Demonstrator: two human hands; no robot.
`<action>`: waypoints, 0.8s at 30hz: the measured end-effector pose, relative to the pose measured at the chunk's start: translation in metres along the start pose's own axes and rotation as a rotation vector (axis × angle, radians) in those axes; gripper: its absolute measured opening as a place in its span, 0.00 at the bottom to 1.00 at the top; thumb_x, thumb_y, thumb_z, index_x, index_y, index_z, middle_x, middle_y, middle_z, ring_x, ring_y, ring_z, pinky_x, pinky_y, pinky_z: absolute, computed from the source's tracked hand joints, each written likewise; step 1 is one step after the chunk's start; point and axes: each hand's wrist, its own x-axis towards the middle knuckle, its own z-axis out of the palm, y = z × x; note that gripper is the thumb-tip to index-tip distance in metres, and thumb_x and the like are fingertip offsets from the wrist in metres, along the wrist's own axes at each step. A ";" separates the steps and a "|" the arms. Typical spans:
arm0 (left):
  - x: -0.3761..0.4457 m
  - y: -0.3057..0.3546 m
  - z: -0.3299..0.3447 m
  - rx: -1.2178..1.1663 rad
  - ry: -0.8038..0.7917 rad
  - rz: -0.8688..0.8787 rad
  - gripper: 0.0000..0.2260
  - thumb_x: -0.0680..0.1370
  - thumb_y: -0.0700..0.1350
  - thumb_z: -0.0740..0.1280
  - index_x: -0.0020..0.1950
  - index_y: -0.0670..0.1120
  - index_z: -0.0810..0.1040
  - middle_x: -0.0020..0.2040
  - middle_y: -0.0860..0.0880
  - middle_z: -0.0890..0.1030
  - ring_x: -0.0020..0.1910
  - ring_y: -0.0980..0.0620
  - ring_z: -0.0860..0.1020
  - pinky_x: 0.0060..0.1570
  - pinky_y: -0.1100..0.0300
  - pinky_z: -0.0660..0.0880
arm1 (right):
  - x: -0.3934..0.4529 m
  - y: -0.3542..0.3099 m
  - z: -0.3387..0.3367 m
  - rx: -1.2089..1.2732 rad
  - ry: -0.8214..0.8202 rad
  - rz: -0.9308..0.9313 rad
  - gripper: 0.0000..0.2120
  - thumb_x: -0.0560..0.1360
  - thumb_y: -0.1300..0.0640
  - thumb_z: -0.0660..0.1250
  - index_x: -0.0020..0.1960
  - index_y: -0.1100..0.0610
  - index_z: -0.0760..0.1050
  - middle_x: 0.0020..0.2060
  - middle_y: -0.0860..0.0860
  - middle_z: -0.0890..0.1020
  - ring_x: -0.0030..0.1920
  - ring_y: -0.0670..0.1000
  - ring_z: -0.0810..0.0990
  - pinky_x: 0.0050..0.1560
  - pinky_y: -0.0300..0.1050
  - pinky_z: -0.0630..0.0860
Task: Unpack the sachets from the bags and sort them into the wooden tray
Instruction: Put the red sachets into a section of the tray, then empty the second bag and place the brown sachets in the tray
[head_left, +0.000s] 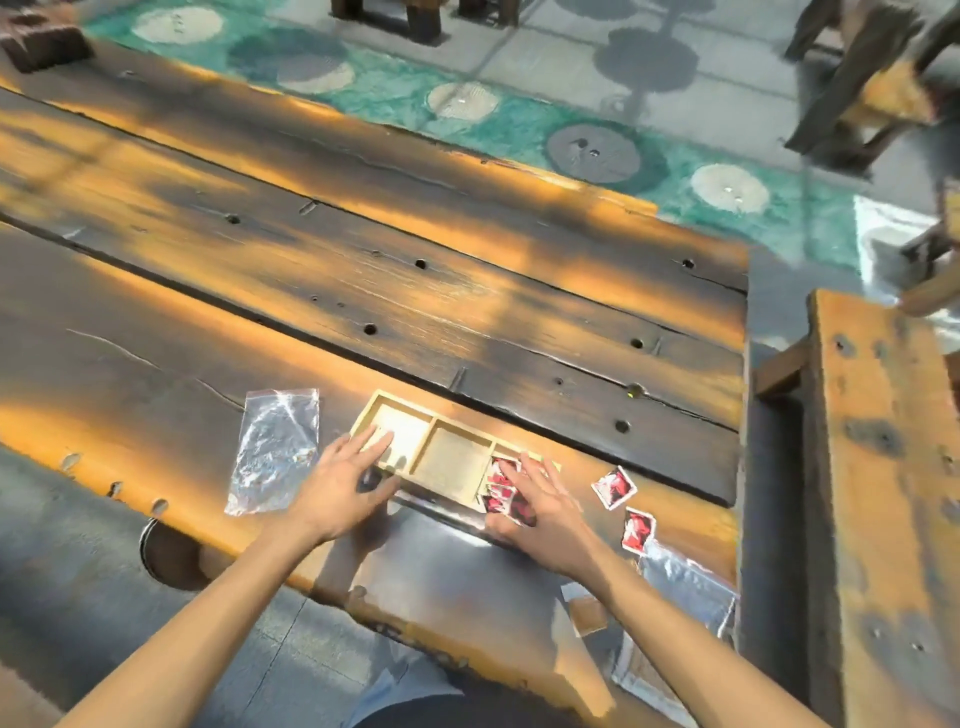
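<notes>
A light wooden tray (435, 422) with three compartments lies on the dark plank table. Several red-and-white sachets (500, 482) sit in its right compartment; the left and middle ones hold nothing. My left hand (349, 475) rests with straight fingers on the tray's left end. My right hand (540, 503) lies over the right compartment, fingers spread on the sachets there. Two more red sachets (614, 487) (638, 530) lie on the table right of the tray. A clear plastic bag (275, 451) lies flat to the tray's left. Another clear bag (680, 592) lies at the near right edge.
A small brown sachet (587, 613) lies by the right bag near the table's front edge. A wooden bench (883, 493) runs along the right, across a gap. The table (363, 270) stretches far ahead, with holes and cracks in its planks.
</notes>
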 end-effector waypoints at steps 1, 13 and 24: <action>0.004 0.015 0.006 0.031 0.000 0.041 0.34 0.76 0.69 0.59 0.80 0.60 0.57 0.82 0.55 0.53 0.82 0.44 0.50 0.78 0.41 0.54 | -0.009 0.013 -0.005 -0.008 0.026 0.014 0.39 0.76 0.33 0.64 0.82 0.38 0.51 0.83 0.44 0.45 0.82 0.51 0.36 0.81 0.60 0.45; 0.014 0.198 0.112 0.417 -0.224 0.466 0.43 0.70 0.76 0.36 0.82 0.59 0.48 0.80 0.54 0.38 0.80 0.47 0.34 0.79 0.44 0.42 | -0.120 0.162 -0.017 -0.143 0.187 0.292 0.39 0.77 0.33 0.61 0.82 0.37 0.47 0.83 0.47 0.46 0.83 0.55 0.39 0.81 0.61 0.49; 0.038 0.304 0.231 0.582 -0.422 0.544 0.31 0.81 0.52 0.54 0.83 0.55 0.45 0.83 0.53 0.43 0.82 0.45 0.39 0.79 0.40 0.48 | -0.154 0.253 -0.021 -0.038 0.168 0.432 0.37 0.78 0.43 0.65 0.82 0.43 0.51 0.83 0.50 0.52 0.83 0.55 0.46 0.80 0.61 0.51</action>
